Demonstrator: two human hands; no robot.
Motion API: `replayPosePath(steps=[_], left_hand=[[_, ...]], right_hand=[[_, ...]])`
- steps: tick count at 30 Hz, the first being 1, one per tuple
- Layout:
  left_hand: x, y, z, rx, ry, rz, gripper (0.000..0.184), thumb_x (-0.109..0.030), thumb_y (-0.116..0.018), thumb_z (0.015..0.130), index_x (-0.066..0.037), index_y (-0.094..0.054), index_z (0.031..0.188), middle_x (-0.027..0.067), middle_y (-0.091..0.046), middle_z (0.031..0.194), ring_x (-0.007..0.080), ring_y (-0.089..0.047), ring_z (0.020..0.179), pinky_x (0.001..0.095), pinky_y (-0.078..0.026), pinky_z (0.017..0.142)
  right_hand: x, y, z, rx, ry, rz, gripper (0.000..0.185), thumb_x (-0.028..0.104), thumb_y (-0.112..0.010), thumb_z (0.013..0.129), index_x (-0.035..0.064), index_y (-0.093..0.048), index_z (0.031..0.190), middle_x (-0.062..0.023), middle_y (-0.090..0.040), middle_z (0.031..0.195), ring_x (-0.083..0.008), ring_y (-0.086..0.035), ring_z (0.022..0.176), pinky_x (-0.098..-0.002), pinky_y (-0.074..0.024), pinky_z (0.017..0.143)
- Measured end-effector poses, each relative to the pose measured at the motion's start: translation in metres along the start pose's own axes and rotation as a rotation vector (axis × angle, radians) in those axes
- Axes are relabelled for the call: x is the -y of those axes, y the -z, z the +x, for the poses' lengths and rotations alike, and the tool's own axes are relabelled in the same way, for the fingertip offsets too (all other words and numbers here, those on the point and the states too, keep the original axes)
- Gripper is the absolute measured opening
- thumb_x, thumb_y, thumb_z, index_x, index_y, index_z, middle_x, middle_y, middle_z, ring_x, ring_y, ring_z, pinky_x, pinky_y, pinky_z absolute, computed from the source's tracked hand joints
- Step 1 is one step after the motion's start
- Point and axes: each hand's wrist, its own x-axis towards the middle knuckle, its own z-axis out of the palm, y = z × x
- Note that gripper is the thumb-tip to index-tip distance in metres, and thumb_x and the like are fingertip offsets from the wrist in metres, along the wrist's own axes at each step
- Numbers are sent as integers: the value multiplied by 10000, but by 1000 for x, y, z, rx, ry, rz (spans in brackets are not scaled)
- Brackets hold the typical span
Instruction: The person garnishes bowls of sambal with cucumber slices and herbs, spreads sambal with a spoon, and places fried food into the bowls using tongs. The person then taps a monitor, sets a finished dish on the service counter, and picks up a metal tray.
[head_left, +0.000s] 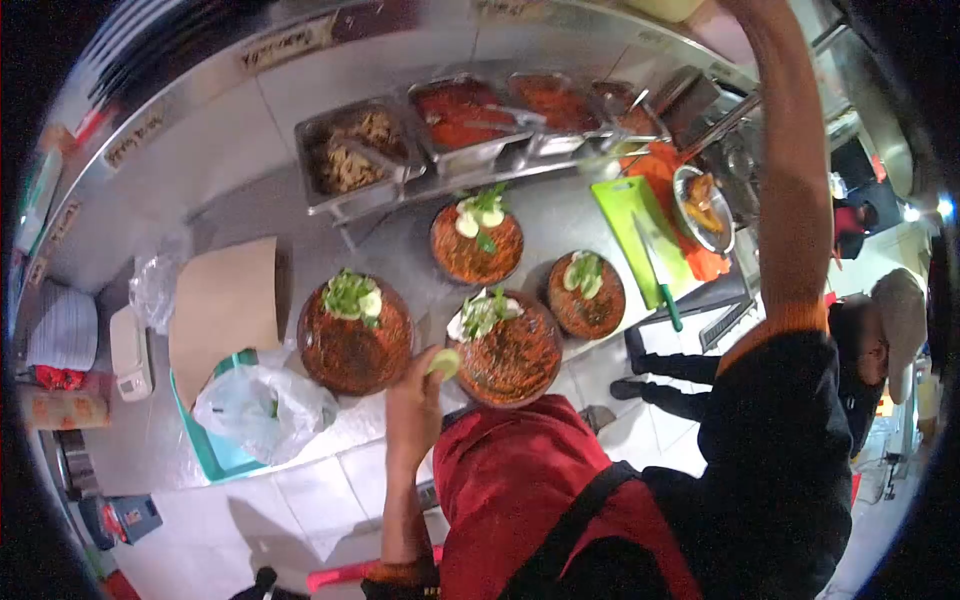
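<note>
My left hand [413, 405] is closed on a lime slice [445, 364], held between two bowls of red food at the counter's front edge. One is the left bowl [357, 345]; the other is the front bowl [507, 355]. Behind them stand a back bowl [478, 243] and a smaller right bowl [586, 300]. Green leaves and pale round slices top the bowls. My right arm [795, 170] stretches up to the top edge, where the hand is cut off beside a pale yellowish object [668, 8]; its fingers do not show.
Metal food trays [470, 120] line the back. To the right lie a green cutting board [630, 225], a knife [660, 270] and a metal bowl [703, 205]. A plastic bag [262, 412] in a teal tray [205, 445] and brown cardboard [228, 310] sit left. Another person [860, 350] stands right.
</note>
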Motion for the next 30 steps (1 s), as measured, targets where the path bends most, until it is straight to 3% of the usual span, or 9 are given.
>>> replayPosePath(steps=[3,4,5,8,14,18,22,27,30], left_hand=[[7,-23,7,129,-101,36,264,-76,-555,870,-23,-570,1129,218,-627,1003,383,-615,881,414,-486,762],[5,-34,10,167,-72,4,245,-82,-580,850,-20,-590,1087,219,-631,1004,371,-622,869,426,-488,757],[8,-47,16,168,-74,10,245,-82,-580,850,-20,-590,1087,219,-631,1004,371,-622,869,426,-488,757],[4,-69,34,346,38,327,177,-73,-587,808,0,-595,969,242,-617,1016,397,-602,881,484,-466,769],[25,-96,57,216,-143,273,213,-27,-595,772,12,-625,980,232,-622,997,403,-581,953,472,-454,818],[32,-106,58,171,-265,380,198,3,-593,766,18,-614,962,240,-591,1017,413,-583,923,465,-475,799],[42,-110,60,74,-313,452,199,7,-597,769,9,-610,967,206,-578,1044,381,-585,948,438,-483,812],[30,-97,53,-27,-340,321,204,-1,-601,805,-4,-609,1009,156,-576,1015,357,-579,932,419,-481,773],[20,-82,49,-108,-303,184,183,-27,-608,825,-7,-618,1006,154,-581,948,338,-588,851,412,-476,720]], right_hand=[[-6,-41,-110,519,35,371,264,217,-615,863,35,-619,1054,-86,-656,1017,-160,-647,836,-279,-523,697],[-37,-78,-164,292,500,-70,273,138,-582,863,107,-581,1134,-59,-645,929,-208,-619,901,-358,-486,841],[-27,-91,-188,778,0,341,267,114,-597,817,97,-596,1083,-109,-635,943,-288,-605,956,-429,-458,870],[-60,-185,-306,904,2,283,203,85,-557,793,86,-645,976,-133,-633,977,-328,-620,913,-449,-504,781],[-58,-203,-308,1036,-131,99,151,53,-576,754,60,-643,889,-171,-654,813,-359,-651,823,-468,-533,685],[-87,-252,-349,768,65,182,195,88,-611,733,50,-644,921,-157,-654,962,-360,-652,816,-446,-543,713],[-72,-240,-352,722,-30,30,295,124,-620,731,78,-621,1023,-87,-570,1182,-306,-654,885,-398,-558,763],[-94,-200,-383,389,-57,53,320,170,-615,742,84,-619,1050,-94,-632,1095,-283,-653,854,-393,-549,722],[-142,-145,-401,304,-432,-213,259,201,-570,808,83,-621,1033,-118,-665,979,-297,-655,798,-386,-534,684]])
